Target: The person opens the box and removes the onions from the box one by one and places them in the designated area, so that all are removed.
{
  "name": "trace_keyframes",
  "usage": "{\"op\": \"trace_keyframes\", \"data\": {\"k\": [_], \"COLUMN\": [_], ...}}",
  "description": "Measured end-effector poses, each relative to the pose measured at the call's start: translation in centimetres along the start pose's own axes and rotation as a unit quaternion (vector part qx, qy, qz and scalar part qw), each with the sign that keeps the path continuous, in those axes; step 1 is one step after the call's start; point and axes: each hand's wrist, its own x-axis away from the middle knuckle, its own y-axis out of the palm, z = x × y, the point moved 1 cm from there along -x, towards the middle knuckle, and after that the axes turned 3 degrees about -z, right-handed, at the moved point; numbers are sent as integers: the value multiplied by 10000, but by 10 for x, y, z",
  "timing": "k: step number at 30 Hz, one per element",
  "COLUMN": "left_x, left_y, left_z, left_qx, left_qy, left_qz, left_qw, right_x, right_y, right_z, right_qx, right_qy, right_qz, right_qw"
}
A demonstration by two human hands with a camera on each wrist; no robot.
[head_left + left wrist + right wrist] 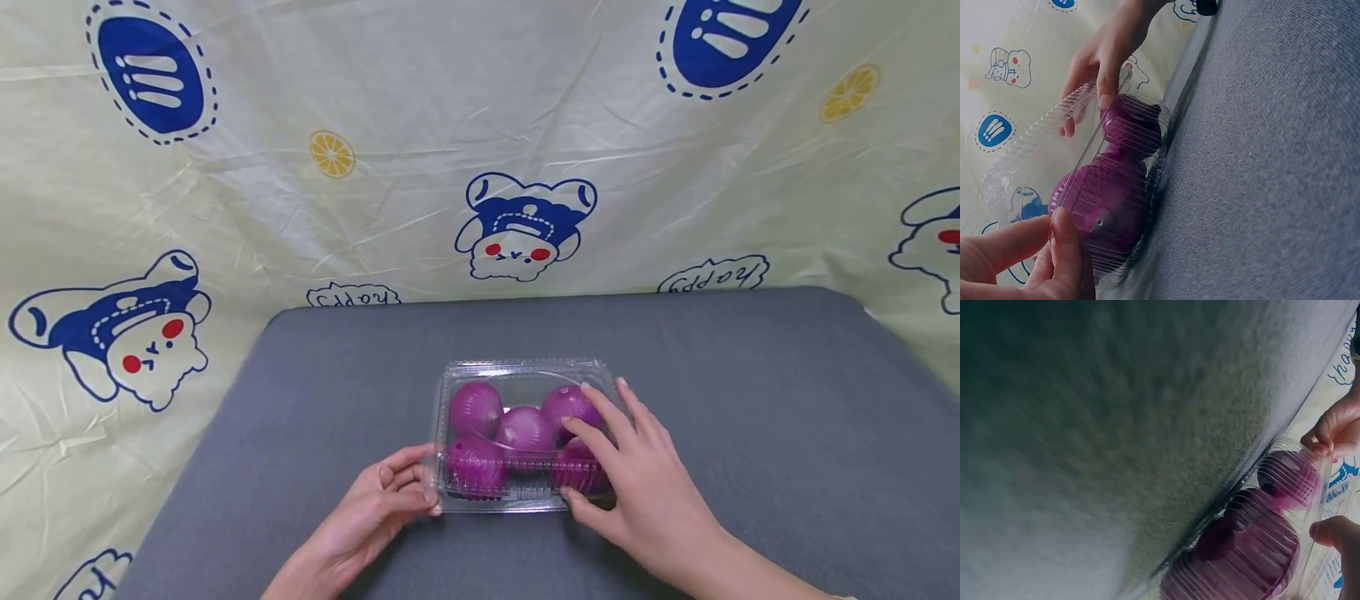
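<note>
Five purple balls [527, 429] in clear box [510, 505], mid-table [337, 358], well short of far edge! L hand [378, 508] pinching box rim, R hand [645, 475] spread loosely over lid [525, 385]; uneven push (thin plastic, prob. bendy) could pop it & spill 'em.

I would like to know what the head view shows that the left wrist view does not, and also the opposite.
Only the head view: all five shiny purple, round, onion-like pieces, distinct from above, and both far corners of the grey, fabric-covered table.

Only the left wrist view: a small black object at the picture's top edge; I cannot tell what it is.

Both: the clear, ribbed plastic container, some purple pieces, the table, the left hand, the right hand and the cream sheet with blue prints.
</note>
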Motion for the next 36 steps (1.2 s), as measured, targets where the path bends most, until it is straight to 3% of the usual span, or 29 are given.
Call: {"op": "trace_keyframes", "data": {"k": [6,11,14,24,36], "left_x": [0,0,0,-1,-1], "left_y": [-1,-2,-2,-2,-6], "left_z": [0,0,0,2,4], "left_qx": [28,1,-25,-84,-69], "left_qy": [-72,-51,-35,-23,-49], "left_qz": [38,59,96,201,231], "left_qw": [10000,10000,9999,9998,9997], "right_x": [7,9,10,14,11], "right_y": [0,-2,-2,0,-1], "right_z": [5,6,7,16,24], "right_qx": [-738,-830,-725,-244,173], "right_qy": [1300,1506,1412,345,-735], "right_qz": [-699,-896,-935,-91,640], "right_qw": [9863,9810,9829,9991,9951]}}
